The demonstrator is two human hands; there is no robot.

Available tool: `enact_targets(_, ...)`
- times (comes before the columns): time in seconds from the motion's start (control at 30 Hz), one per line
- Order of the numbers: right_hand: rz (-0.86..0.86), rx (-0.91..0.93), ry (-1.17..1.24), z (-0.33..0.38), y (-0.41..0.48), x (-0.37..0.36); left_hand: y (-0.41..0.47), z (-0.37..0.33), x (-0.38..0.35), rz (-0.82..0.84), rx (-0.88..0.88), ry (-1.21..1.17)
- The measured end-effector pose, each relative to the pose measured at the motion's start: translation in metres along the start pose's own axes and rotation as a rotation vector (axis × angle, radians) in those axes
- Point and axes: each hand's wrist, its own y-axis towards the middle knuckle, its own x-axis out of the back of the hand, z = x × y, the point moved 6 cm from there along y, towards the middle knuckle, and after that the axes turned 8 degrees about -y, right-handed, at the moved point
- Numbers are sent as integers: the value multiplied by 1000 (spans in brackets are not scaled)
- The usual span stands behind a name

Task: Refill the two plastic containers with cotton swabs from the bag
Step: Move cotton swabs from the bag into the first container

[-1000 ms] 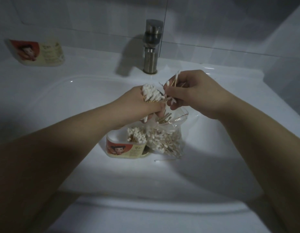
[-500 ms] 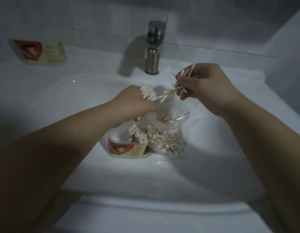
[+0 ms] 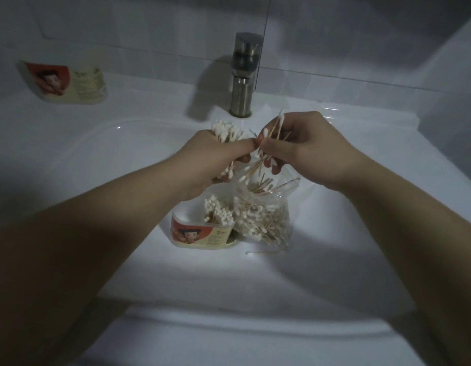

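Setting: a dim head view looking down into a white sink [image 3: 70, 143], with a steel tap [image 3: 243, 75] at the back.
Left hand [image 3: 213, 159]: fingers curled tight round a thick bundle of swabs [image 3: 225, 130]. White tips stand above the fist, and more show below it.
Right hand [image 3: 303, 146]: thumb and fingertips pinch a loose handful of swabs [image 3: 271, 133] that cross at odd angles. It is just beside the left hand, over the mouth of the bag.
Bag [image 3: 263, 215]: clear plastic, standing in the basin with its mouth open upward, packed with jumbled swabs. It leans against the open container.
Open container [image 3: 202, 233]: oval with a red and cream label, in the basin under the left wrist. A clump of swabs stands upright at its right end and the left end looks bare (so partly filled, at a guess).
Second container [image 3: 65, 83]: lies on the counter at far left, well apart from the hands. Its contents cannot be told.
Stray swab [image 3: 263, 252]: lies alone on the basin floor, just in front of the bag.
Handling, swabs: probably very light. The thin wooden sticks look stiff but easy to snap, and the tips are soft. A bundle likely fans out unless squeezed round the middle of the sticks with all ends lined up.
Handling, bag: limp film that will not hold its own mouth open. Reach in from above.
Handling, container: light plastic on glazed ceramic, so it may slide or tip when a bundle is pushed in.
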Motion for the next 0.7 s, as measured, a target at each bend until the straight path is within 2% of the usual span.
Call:
enact_targets(0.3, 5, 26, -14, 3, -1, 1, -2, 6, -12, 122, 140, -349)
enact_targets(0.43, 30, 29, -27, 2, -1, -2, 0, 7, -11, 129, 139, -335)
enact_targets(0.5, 51, 24, -25, 3, -1, -5, 1, 7, -9, 76, 100, -277)
enact_targets(0.63, 91, -1, -87, 1, -1, -8, 6, 0, 6, -155, -15, -251)
enact_targets(0.7, 76, -19, -104, -1, -1, -6, 9, -6, 14, -202, -81, -254)
